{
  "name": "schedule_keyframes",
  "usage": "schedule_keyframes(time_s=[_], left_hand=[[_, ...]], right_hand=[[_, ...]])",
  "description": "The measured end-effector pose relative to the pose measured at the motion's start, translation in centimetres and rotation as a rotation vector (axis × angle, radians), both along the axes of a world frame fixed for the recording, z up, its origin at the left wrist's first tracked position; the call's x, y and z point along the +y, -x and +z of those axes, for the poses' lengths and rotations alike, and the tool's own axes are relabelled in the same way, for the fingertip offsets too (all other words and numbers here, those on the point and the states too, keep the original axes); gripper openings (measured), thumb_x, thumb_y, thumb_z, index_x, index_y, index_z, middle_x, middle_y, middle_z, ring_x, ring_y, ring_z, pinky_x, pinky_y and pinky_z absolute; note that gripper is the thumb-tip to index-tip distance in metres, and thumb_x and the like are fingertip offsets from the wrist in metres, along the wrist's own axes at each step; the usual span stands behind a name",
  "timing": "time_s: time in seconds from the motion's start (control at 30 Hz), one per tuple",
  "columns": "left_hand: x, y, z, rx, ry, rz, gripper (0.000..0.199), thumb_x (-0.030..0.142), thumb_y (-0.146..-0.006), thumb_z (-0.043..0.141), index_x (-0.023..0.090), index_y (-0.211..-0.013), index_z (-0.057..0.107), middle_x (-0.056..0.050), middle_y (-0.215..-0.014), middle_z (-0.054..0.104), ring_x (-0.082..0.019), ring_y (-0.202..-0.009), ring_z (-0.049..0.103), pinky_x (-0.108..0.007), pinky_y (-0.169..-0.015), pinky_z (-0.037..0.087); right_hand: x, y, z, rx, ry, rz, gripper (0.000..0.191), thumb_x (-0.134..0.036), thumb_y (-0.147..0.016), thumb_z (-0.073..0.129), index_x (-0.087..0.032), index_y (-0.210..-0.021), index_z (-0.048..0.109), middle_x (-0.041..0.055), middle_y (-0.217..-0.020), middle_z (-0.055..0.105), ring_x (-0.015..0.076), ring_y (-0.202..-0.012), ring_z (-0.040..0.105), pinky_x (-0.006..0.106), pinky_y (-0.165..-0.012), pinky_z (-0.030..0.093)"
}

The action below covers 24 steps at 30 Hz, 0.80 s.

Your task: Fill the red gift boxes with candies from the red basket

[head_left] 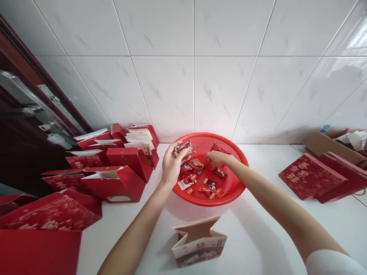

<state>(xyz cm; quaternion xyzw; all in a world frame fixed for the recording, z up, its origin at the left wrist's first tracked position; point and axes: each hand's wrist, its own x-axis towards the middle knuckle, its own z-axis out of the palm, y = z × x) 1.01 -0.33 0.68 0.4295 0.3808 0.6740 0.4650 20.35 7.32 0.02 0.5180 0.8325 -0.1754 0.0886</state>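
Red plastic basket sits on the white bench, close to the tiled wall. Left hand is over the basket's left side, closed around a dark red wrapped packet with white print, thumb on the near side. Right hand reaches into the basket from the right, fingers curled and pointing down among the contents; cannot tell whether it grips anything, as the fingertips are hidden. Wrapped sweets lie loose in the basket, mostly on its left and near side, with a few unshelled peanuts among them. Open patterned box stands on the bench just in front of the basket, mouth up. Red boxes stand grouped at left, several open-topped. At right: two more red boxes, beside a cardboard carton.
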Motion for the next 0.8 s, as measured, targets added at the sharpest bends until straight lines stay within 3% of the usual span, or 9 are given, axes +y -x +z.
schedule_keyframes(time_s=[0.17,0.27,0.37,0.47,0.6,0.8], left_hand=[[0.0,0.0,-0.3,0.053,-0.021,0.008,0.038,0.038,-0.072,0.084,0.022,-0.104,0.071,-0.005,-0.109,0.075,-0.020,-0.090,0.074,-0.033,-0.077,0.064],[0.2,0.2,-0.6,0.088,-0.025,0.022,0.041,0.038,-0.073,0.084,0.023,-0.108,0.072,-0.006,-0.121,0.073,-0.023,-0.099,0.074,-0.033,-0.078,0.064],[0.5,0.5,-1.1,0.177,-0.059,0.008,0.038,0.039,-0.077,0.083,0.024,-0.111,0.075,-0.007,-0.127,0.073,-0.027,-0.111,0.071,-0.035,-0.083,0.064],[1.0,1.0,-1.6,0.286,-0.085,-0.048,0.031,0.041,-0.079,0.081,0.022,-0.104,0.080,-0.009,-0.119,0.077,-0.030,-0.114,0.071,-0.041,-0.090,0.063],[1.2,1.2,-1.9,0.335,-0.085,-0.084,0.031,0.042,-0.080,0.081,0.022,-0.104,0.083,-0.010,-0.113,0.080,-0.032,-0.115,0.072,-0.047,-0.101,0.058],[1.0,1.0,-1.5,0.324,-0.083,-0.131,0.037,0.047,-0.077,0.085,0.023,-0.105,0.083,-0.010,-0.117,0.080,-0.032,-0.115,0.072,-0.046,-0.102,0.057]], right_hand=[[0.6,-0.9,0.3,0.217,-0.113,-0.051,0.009,-0.015,-0.079,0.076,-0.018,-0.086,0.071,0.0056,-0.088,0.074,0.0206,-0.082,0.068,0.025,-0.066,0.045],[0.4,-1.4,1.4,0.406,-0.165,-0.071,0.013,-0.027,-0.094,0.063,-0.018,-0.101,0.070,0.0057,-0.094,0.075,0.0154,-0.070,0.065,0.025,-0.060,0.045],[-0.5,-1.8,2.8,0.866,-0.114,-0.039,0.027,-0.042,-0.095,0.062,-0.017,-0.105,0.068,0.0046,-0.091,0.074,0.0120,-0.059,0.059,0.026,-0.056,0.048],[-1.8,-1.5,3.9,1.309,0.029,0.055,0.034,-0.043,-0.083,0.079,-0.016,-0.102,0.071,0.0024,-0.085,0.073,0.0128,-0.067,0.063,0.029,-0.068,0.054],[-3.4,-0.6,4.1,1.318,0.114,0.051,0.033,-0.035,-0.083,0.082,-0.018,-0.107,0.068,0.0016,-0.082,0.074,0.0170,-0.075,0.071,0.032,-0.074,0.059],[-4.0,-0.1,3.3,1.306,0.078,0.009,0.027,-0.033,-0.081,0.081,-0.018,-0.097,0.065,0.0023,-0.089,0.073,0.0172,-0.076,0.072,0.032,-0.072,0.060]])
